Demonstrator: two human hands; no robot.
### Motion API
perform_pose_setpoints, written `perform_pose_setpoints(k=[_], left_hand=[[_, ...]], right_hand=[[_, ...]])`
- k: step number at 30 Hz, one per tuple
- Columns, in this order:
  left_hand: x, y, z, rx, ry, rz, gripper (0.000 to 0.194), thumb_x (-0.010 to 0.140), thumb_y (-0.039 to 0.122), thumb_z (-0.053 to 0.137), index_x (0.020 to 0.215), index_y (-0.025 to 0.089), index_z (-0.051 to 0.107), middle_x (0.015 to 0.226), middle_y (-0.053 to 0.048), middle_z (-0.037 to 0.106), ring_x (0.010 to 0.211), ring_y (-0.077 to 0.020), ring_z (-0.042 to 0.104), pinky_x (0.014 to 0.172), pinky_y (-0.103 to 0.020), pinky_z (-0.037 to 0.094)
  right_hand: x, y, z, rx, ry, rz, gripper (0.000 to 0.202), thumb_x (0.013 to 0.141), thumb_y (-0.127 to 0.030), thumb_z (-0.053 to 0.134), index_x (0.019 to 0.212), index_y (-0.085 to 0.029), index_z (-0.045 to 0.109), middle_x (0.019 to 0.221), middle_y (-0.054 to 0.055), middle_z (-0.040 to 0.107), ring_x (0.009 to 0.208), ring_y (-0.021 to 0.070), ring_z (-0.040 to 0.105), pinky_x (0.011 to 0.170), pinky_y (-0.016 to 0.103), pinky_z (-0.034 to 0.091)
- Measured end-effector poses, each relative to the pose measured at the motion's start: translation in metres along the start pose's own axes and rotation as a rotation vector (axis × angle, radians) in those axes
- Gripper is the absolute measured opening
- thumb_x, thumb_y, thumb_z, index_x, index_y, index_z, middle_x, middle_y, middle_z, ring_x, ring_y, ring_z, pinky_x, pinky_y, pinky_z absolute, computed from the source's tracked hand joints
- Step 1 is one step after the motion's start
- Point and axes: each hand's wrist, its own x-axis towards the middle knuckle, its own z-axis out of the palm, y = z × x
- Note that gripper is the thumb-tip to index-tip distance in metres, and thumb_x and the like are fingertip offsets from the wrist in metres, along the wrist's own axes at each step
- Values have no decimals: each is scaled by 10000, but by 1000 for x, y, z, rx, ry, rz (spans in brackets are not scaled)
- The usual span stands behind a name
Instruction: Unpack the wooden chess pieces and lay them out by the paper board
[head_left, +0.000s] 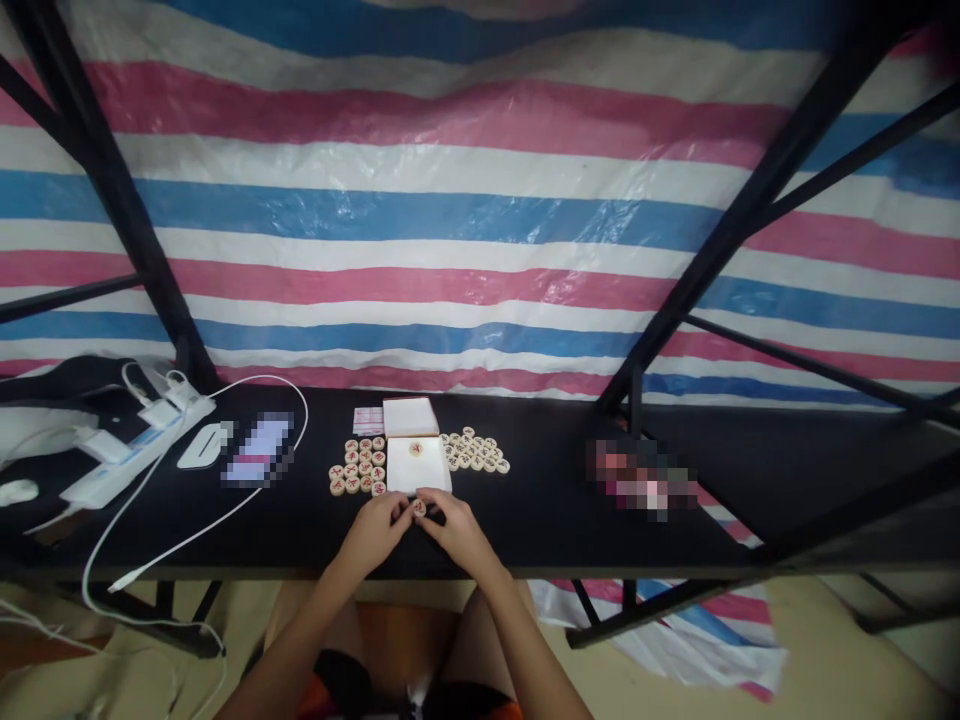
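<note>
Against a striped plastic tarp (pixel 420 215), two bare hands pinch one xiangqi piece above a black tabletop (pixel 540 510).
The left hand (pixel 377 532) and right hand (pixel 459 535) close their fingertips around the held piece (pixel 419 508), a pale round disc with a red character, just on the near side of an open box (pixel 412 478). Straight beyond the grip, a single loose disc (pixel 416 450) lies in the box's smooth white square; the other discs I can see lie outside: red-marked ones in fairly neat rows (pixel 365 456) beyond and left of the grip, dark-marked ones in a tighter cluster (pixel 477 463) beyond and right. A flat gridded sheet (pixel 367 421) lies past the rows; the tarp looks glossy and creased.
</note>
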Motion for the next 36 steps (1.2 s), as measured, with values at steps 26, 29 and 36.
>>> perform_pose_setpoints(k=[26, 29, 36], left_hand=[[-14, 7, -4, -57, 82, 134, 254, 801, 261, 537, 1008, 173, 654, 904, -51, 597, 739, -142, 537, 720, -267, 442], [-12, 5, -28, -105, 198, 128, 292, 797, 278, 538, 1046, 163, 638, 986, -66, 610, 761, -141, 546, 761, -275, 448], [37, -68, -113, 101, 253, -168, 267, 745, 329, 569, 945, 171, 648, 892, -35, 662, 678, -141, 546, 697, -258, 428]], right_hand=[[-3, -4, -1, 50, 49, 64, 283, 733, -153, 489, 978, -168, 630, 893, 57, 677, 784, 147, 649, 772, 314, 534], [-3, -6, -1, 9, 66, 64, 256, 761, -177, 481, 962, -166, 640, 868, 57, 682, 788, 156, 649, 775, 317, 526], [-1, -12, -2, -12, 20, 61, 248, 807, -221, 464, 973, -183, 645, 854, 44, 693, 778, 159, 647, 773, 312, 515]])
